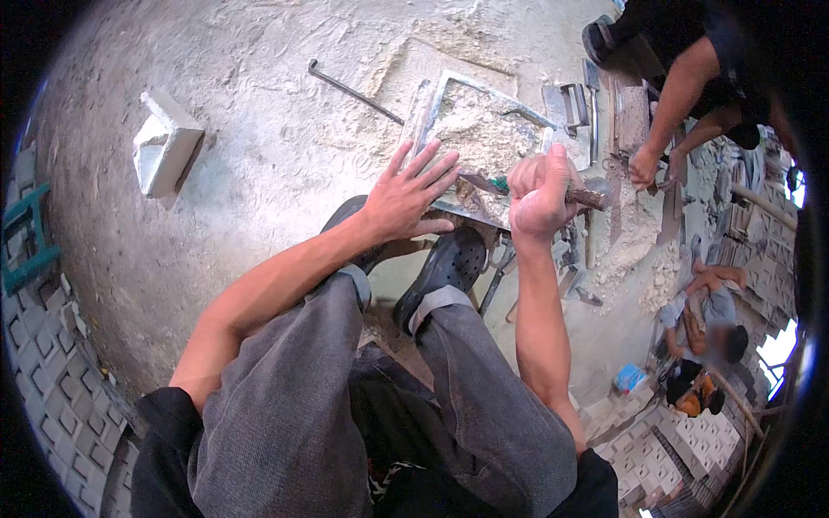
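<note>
the right hand (540, 197)'s fingers close around a handled tool (591, 199); its long axis runs sideways, blade (477, 182) leftward, just beside the left hand (402, 200)'s splayed fingers.

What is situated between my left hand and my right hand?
In the head view, a dark tool blade and pale powdery material lie between your left hand and right hand.

A white angular block (177, 148) is set on the floor (276, 52). Lower left of the block, a teal frame (33, 269) and stacked grey slabs (65, 406) are seen; well to its lower right, a blue container (629, 380) is placed.
</note>
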Available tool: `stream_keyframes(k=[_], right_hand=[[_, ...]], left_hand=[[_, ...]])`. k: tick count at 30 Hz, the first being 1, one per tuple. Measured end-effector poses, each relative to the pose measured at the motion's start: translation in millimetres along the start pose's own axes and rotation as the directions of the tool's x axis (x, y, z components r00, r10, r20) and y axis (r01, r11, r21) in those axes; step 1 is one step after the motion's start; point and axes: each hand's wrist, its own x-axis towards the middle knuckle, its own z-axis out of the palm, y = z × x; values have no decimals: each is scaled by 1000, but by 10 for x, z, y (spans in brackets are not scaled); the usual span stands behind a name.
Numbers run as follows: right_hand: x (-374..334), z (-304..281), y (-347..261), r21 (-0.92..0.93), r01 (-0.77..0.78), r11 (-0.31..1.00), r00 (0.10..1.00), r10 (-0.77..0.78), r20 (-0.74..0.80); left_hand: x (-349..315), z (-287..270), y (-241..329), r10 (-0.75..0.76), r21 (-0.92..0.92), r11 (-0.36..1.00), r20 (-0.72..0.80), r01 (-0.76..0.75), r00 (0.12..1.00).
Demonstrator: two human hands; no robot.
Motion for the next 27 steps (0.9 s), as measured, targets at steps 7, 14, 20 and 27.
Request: stream_keyframes(k=[7, 14, 20, 27], right_hand=[[-12, -91, 122, 11, -42, 999, 999, 42, -32], [-280, 61, 257, -58, -40, 998, 999, 41, 14], [-339, 175, 287, -76, -39, 996, 991, 48, 128], [-257, 110, -59, 67, -17, 998, 986, 6, 167]], left_hand=[[-23, -7, -103, -196, -74, 979, -85, 189, 977], [-61, 56, -128, -333, -178, 933, -90, 314, 939], [44, 80, -49, -396, -155, 911, -67, 383, 916], [74, 62, -19, -447, -241, 876, -79, 418, 891]])
